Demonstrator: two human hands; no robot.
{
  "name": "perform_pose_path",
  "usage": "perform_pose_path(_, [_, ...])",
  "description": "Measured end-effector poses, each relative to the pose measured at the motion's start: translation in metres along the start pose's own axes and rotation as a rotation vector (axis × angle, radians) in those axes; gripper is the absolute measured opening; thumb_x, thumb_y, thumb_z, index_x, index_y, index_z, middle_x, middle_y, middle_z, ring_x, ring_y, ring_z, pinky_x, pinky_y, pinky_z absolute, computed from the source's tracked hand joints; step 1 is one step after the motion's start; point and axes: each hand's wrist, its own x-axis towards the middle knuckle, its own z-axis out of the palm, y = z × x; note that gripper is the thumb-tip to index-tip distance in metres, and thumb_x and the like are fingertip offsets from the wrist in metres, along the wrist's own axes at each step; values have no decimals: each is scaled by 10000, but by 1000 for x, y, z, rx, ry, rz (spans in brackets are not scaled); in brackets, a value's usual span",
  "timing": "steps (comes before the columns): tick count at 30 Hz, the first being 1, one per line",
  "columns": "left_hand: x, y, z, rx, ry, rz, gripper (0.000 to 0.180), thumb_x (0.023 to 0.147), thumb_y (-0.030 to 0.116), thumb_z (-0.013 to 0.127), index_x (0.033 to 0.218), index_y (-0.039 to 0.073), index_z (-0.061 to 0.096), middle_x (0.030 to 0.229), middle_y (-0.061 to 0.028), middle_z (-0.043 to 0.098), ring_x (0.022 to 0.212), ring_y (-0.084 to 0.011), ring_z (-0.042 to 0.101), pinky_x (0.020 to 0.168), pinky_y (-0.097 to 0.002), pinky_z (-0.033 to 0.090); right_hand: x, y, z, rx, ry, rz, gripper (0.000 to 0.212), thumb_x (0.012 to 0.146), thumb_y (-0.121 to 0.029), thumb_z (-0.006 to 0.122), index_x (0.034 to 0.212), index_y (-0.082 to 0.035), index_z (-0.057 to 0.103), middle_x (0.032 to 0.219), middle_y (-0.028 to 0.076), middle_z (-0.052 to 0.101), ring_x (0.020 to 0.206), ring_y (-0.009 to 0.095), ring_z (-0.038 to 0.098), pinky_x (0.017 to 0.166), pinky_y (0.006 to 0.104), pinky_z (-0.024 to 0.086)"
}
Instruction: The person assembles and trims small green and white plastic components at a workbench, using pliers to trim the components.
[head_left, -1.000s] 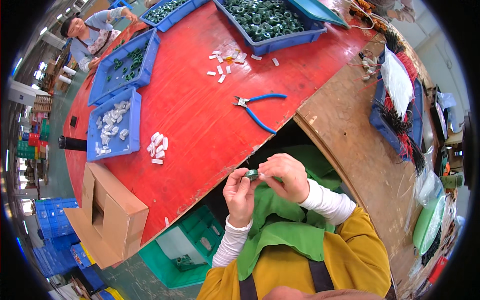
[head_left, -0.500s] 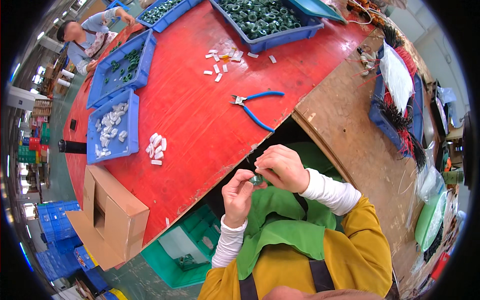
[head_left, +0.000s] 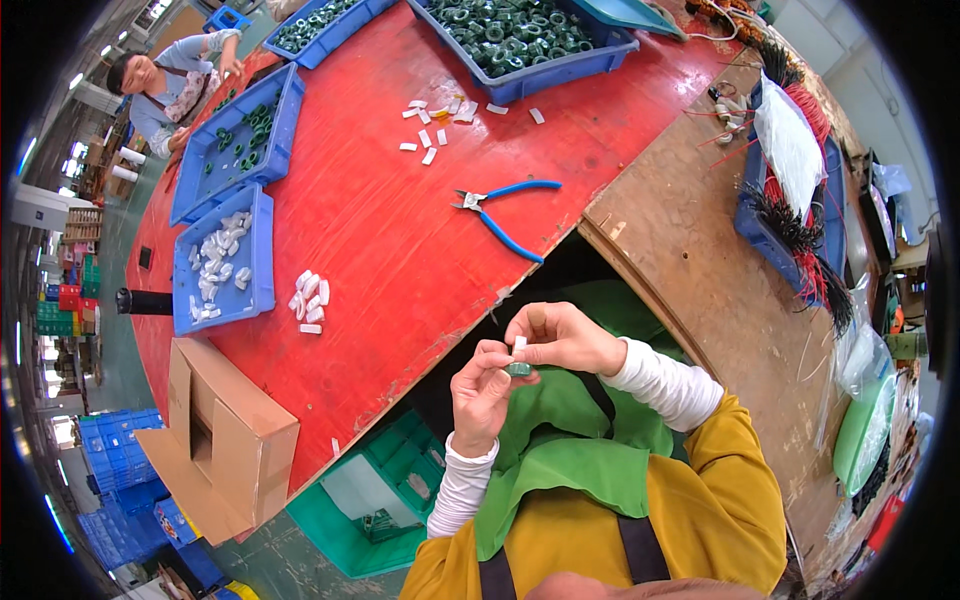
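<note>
My left hand (head_left: 480, 400) pinches a small dark green ring-shaped part (head_left: 518, 370) at its edge, just past the table's edge and above my green apron. My right hand (head_left: 570, 338) grips a small white strip (head_left: 520, 343) between thumb and fingers. The strip stands upright directly above the ring; whether they touch, I cannot tell. On the red tabletop (head_left: 390, 260), blue-handled cutters (head_left: 500, 212) lie with their handles spread. A pile of white pieces (head_left: 310, 297) rests to the left, and more flat white pieces (head_left: 428, 137) are scattered farther back.
Blue bins of green rings (head_left: 510, 85) and white pieces (head_left: 228, 312) line the far and left sides. A cardboard box (head_left: 270, 420) and a green crate (head_left: 340, 540) stand lower left. Wires fill a blue bin (head_left: 768, 240) at right. A co-worker (head_left: 165, 85) sits far left.
My hands have come closer together, and the white strip now shows clearly above the green ring. The view has shifted slightly; the co-worker's head has turned up.
</note>
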Motion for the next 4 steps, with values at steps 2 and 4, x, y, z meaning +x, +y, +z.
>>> perform_pose_path(2, [0, -1, -1, -6, -7, -1, 176, 927, 102, 591, 1083, 25, 617, 1109, -105, 529, 931, -258, 645, 821, -419, 580, -1, -1, 0, 130, -2, 45, 109, 894, -56, 651, 978, -9, 600, 902, 8, 625, 860, 79, 591, 760, 245, 494])
perform_pose_path(4, [0, -2, 0, -98, -3, -64, 186, 931, 81, 578, 1098, 9, 614, 1109, -90, 495, 1001, -263, 623, 831, -434, 577, -1, 4, -3, 148, -38, 91, 301, 875, -75, 680, 1141, -7, 556, 939, 32, 640, 864, 96, 597, 786, 245, 492])
